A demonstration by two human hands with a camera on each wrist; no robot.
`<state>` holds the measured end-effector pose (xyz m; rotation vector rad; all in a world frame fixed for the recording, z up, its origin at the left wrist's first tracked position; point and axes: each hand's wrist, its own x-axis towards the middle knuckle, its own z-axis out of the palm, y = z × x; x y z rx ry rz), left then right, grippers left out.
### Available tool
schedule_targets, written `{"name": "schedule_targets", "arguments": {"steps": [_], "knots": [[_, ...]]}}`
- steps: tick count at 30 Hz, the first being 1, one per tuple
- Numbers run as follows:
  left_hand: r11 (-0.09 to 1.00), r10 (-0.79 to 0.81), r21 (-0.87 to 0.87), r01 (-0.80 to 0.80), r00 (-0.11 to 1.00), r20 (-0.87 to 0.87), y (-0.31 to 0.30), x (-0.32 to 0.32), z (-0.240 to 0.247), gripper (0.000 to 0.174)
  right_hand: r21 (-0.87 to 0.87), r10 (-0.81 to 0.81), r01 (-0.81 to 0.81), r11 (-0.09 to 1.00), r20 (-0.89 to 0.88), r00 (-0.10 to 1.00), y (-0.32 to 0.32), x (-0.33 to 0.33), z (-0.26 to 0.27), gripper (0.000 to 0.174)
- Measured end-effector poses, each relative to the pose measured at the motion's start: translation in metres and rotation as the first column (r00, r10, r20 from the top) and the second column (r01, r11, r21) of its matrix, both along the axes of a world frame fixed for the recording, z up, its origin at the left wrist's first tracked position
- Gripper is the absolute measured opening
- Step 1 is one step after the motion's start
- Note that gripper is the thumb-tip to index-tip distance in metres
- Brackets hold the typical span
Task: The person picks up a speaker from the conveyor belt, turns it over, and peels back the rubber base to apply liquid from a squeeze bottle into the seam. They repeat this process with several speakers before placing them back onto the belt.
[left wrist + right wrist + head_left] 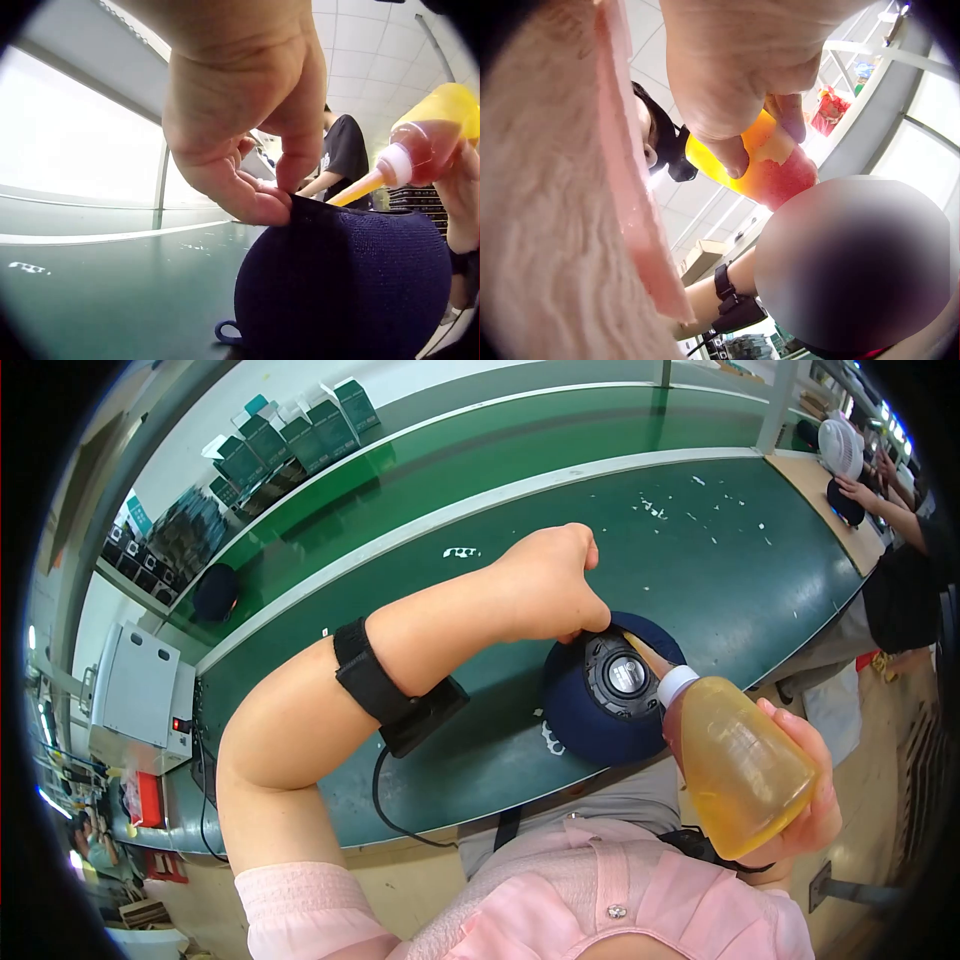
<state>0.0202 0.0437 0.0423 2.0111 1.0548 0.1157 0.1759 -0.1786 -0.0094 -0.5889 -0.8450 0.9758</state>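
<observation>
A dark blue fabric-covered round object (600,725) with a black ring and a shiny round centre (627,675) lies near the bench's front edge. My left hand (550,585) is at its far rim; in the left wrist view that hand (240,127) pinches the edge of the fabric (337,277) between thumb and fingers. My right hand (815,790) grips a squeeze bottle (745,765) of yellow liquid, tilted, its nozzle (648,654) over the ring's edge. In the right wrist view the fingers of my right hand (742,82) curl round the bottle (769,165).
The green bench (480,710) has a raised rail and a strip behind it with green boxes (300,440) and another dark blue round object (216,593). A grey metal box (140,695) stands at the left. Another person's hands (865,495) are at the far right.
</observation>
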Motion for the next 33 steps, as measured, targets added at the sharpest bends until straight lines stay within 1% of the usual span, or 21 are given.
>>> {"name": "schedule_targets", "arguments": {"steps": [2, 3, 4, 5, 6, 8, 12, 14, 15, 17, 18, 20, 21, 22, 23, 24, 26, 28, 29, 32, 33], "knots": [[0.998, 0.06, -0.024, -0.06, 0.998, 0.008, -0.002, -0.004, -0.003, 0.044, 0.122, -0.332, 0.312, 0.942, 0.445, 0.832, 0.0, 0.006, -0.022, 0.053], [0.998, 0.062, -0.028, -0.062, 0.998, 0.009, -0.004, -0.007, -0.004, 0.044, 0.119, -0.329, 0.309, 0.944, 0.447, 0.832, 0.012, 0.003, -0.025, 0.053], [0.994, 0.095, -0.061, -0.093, 0.995, 0.026, -0.006, -0.009, -0.004, 0.038, 0.517, -0.666, 0.43, 0.74, 0.472, 0.577, 0.035, -0.003, -0.023, 0.048], [0.988, 0.128, -0.096, -0.123, 0.991, 0.042, -0.008, -0.011, -0.004, 0.033, 0.831, -0.909, 0.383, 0.403, 0.317, 0.27, 0.048, -0.01, -0.022, 0.046], [0.987, 0.131, -0.099, -0.126, 0.991, 0.042, -0.011, -0.013, -0.006, 0.033, 0.83, -0.908, 0.382, 0.406, 0.319, 0.272, 0.052, -0.017, -0.021, 0.046], [0.966, 0.189, -0.202, -0.163, 0.976, 0.113, -0.018, -0.017, -0.01, 0.033, 0.826, -0.963, 0.496, 0.269, 0.222, 0.152, 0.055, -0.026, -0.021, 0.049], [0.977, 0.147, -0.174, -0.122, 0.98, 0.134, -0.027, -0.026, -0.011, 0.029, 0.821, -0.972, 0.522, 0.23, 0.218, 0.085, 0.055, -0.028, -0.025, 0.052], [0.95, -0.07, 0.311, 0.042, 0.995, 0.077, -0.025, -0.028, -0.01, 0.024, 0.788, -0.979, 0.593, 0.166, 0.205, 0.003, 0.058, -0.035, -0.023, 0.059], [0.95, -0.067, 0.311, 0.04, 0.995, 0.078, -0.024, -0.027, -0.008, 0.024, 0.789, -0.979, 0.592, 0.167, 0.204, 0.005, 0.055, -0.032, -0.022, 0.059], [0.877, -0.113, 0.48, -0.007, 0.969, 0.219, -0.017, -0.021, -0.002, 0.02, 0.805, -0.935, 0.487, 0.339, 0.343, 0.085, 0.046, -0.024, -0.02, 0.064], [0.877, -0.115, 0.48, -0.004, 0.969, 0.219, -0.014, -0.016, 0.001, 0.02, 0.805, -0.935, 0.488, 0.339, 0.344, 0.083, 0.048, -0.027, -0.022, 0.064], [0.865, -0.333, 0.467, 0.185, 0.907, 0.259, -0.01, -0.005, 0.004, 0.02, 0.76, -0.978, 0.628, 0.17, 0.21, 0.01, 0.055, -0.036, -0.026, 0.065], [0.826, -0.409, 0.502, 0.255, 0.885, 0.223, -0.007, 0.002, 0.003, 0.023, 0.761, -0.978, 0.626, 0.169, 0.209, 0.01, 0.049, -0.032, -0.027, 0.065], [0.826, -0.408, 0.504, 0.253, 0.885, 0.224, -0.006, 0.008, 0.004, 0.023, 0.785, -0.937, 0.518, 0.341, 0.331, 0.114, 0.037, -0.022, -0.03, 0.063], [0.773, -0.492, 0.513, 0.374, 0.863, 0.112, -0.005, 0.013, 0.005, 0.024, 0.776, -0.867, 0.387, 0.498, 0.457, 0.199, 0.031, -0.018, -0.032, 0.061], [0.709, -0.568, 0.506, 0.49, 0.823, -0.001, -0.005, 0.016, 0.006, 0.025, 0.777, -0.867, 0.387, 0.497, 0.457, 0.198, 0.034, -0.019, -0.032, 0.061], [0.681, -0.604, 0.487, 0.547, 0.796, -0.05, -0.005, 0.022, 0.008, 0.024, 0.801, -0.925, 0.469, 0.371, 0.274, 0.264, 0.042, -0.025, -0.031, 0.065], [0.659, -0.591, 0.442, 0.609, 0.782, -0.197, -0.008, 0.025, 0.012, 0.025, 0.782, -0.906, 0.459, 0.421, 0.337, 0.256, 0.034, -0.023, -0.03, 0.065], [0.66, -0.59, 0.441, 0.609, 0.783, -0.199, -0.01, 0.026, 0.011, 0.025, 0.76, -0.882, 0.448, 0.47, 0.398, 0.251, 0.032, -0.021, -0.029, 0.065], [0.635, -0.576, 0.52, 0.572, 0.798, -0.175, -0.01, 0.026, 0.003, 0.03, 0.782, -0.899, 0.443, 0.438, 0.392, 0.196, 0.037, -0.022, -0.027, 0.065], [0.687, -0.558, 0.511, 0.516, 0.825, -0.084, -0.005, 0.024, 0.002, 0.029, 0.781, -0.899, 0.444, 0.438, 0.392, 0.197, 0.036, -0.021, -0.027, 0.065]]}}
